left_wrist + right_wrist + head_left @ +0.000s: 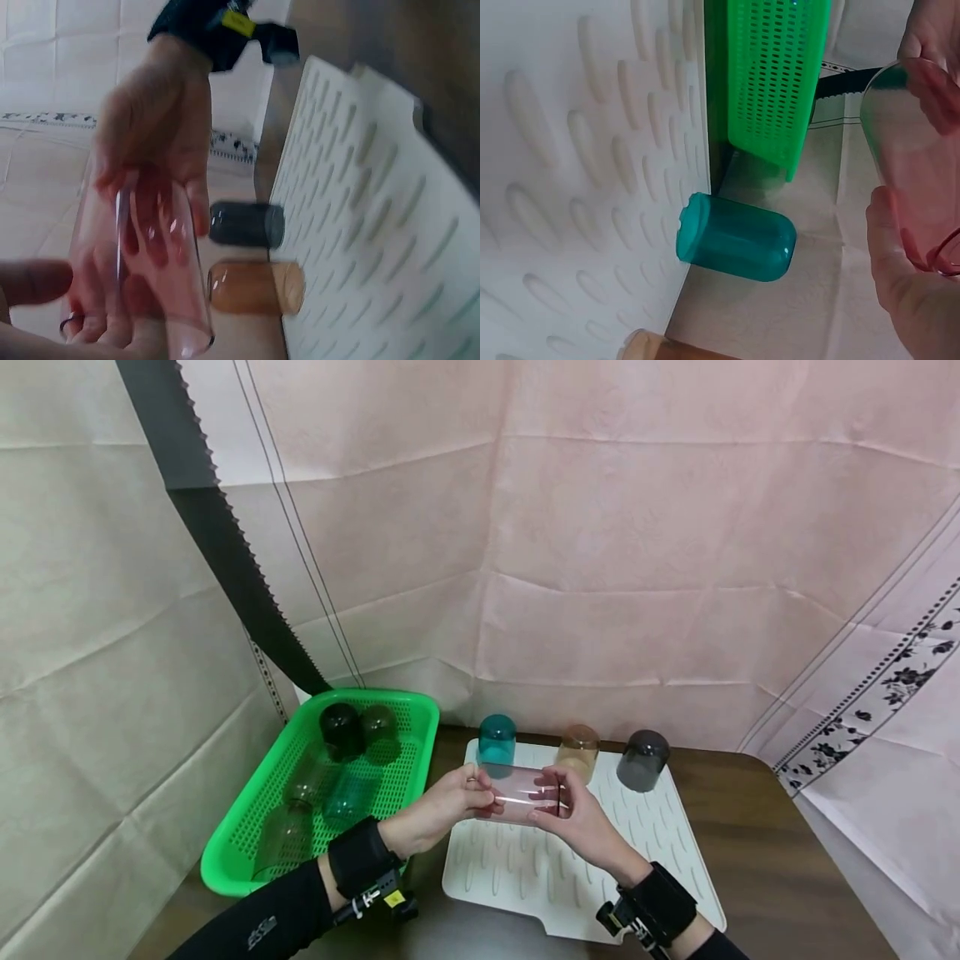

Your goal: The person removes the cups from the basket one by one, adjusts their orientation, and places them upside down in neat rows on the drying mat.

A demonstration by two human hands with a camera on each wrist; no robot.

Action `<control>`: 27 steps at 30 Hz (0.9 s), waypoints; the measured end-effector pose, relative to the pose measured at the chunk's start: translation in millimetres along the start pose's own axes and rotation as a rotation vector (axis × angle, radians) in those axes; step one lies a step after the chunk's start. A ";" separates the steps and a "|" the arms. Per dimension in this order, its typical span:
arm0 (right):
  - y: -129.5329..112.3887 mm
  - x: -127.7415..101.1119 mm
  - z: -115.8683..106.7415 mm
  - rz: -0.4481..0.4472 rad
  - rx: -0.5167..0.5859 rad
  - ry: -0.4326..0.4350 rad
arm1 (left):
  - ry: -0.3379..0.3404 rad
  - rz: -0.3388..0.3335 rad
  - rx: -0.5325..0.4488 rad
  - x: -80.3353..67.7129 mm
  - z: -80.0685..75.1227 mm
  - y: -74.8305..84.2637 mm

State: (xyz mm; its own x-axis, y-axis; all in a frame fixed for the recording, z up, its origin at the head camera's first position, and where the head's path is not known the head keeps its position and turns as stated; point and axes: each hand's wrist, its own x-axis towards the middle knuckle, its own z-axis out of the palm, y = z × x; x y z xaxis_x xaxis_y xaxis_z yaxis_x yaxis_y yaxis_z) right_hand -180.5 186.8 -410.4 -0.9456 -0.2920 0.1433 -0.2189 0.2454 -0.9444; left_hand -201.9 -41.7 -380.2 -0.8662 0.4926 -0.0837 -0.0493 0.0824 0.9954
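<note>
Both hands hold a clear pink tumbler (519, 793) sideways above the white ribbed drying mat (525, 877). My left hand (442, 806) grips its left end and my right hand (573, 814) grips its right end. The pink tumbler (142, 277) fills the left wrist view, with fingers of both hands around it; the right wrist view shows the pink tumbler (919, 157) at the right edge. Upside down along the mat's far edge stand a teal tumbler (497, 741), an amber tumbler (577, 752) and a dark grey tumbler (642, 760).
A green perforated basket (247, 852) at the left of the brown table holds several more tumblers, one black (341, 728). Draped cloth walls close in behind and on both sides. Bare table (757, 852) lies right of the mat.
</note>
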 end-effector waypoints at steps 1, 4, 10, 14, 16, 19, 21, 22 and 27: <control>-0.3 0.2 0.0 -0.003 -0.005 0.000 | -0.008 0.005 0.035 0.8 -2.3 0.0; -2.6 2.3 -2.2 -0.011 -0.036 0.011 | -0.045 0.028 0.205 2.7 -12.9 3.0; -6.7 7.3 -11.5 0.008 -0.187 0.041 | -0.101 0.107 0.632 -0.7 -43.5 18.3; -8.3 10.4 -16.0 0.015 -0.309 0.050 | -0.052 0.147 0.983 -4.5 -63.7 24.1; -8.9 11.8 -17.1 0.010 -0.353 0.047 | -0.019 0.146 1.166 -5.8 -73.1 23.7; -9.4 13.7 -17.6 0.005 -0.392 0.032 | -0.002 0.125 1.320 -7.7 -86.4 19.3; -10.0 15.2 -16.9 -0.006 -0.420 0.014 | -0.008 0.108 1.335 -8.4 -94.3 15.8; -10.4 16.1 -16.4 -0.013 -0.436 0.004 | -0.015 0.098 1.327 -8.9 -97.9 14.3; -12.3 22.8 -12.7 -0.069 -0.496 -0.039 | -0.022 0.071 1.288 -11.3 -111.2 8.8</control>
State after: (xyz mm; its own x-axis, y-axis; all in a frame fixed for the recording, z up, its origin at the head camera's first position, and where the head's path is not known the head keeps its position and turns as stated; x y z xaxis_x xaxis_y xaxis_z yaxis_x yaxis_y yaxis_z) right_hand -202.5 188.9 -391.8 -0.9173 -0.3548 0.1805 -0.3776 0.6317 -0.6771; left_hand -247.7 -142.9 -365.3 -0.8384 0.5431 -0.0453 0.5192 0.8213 0.2366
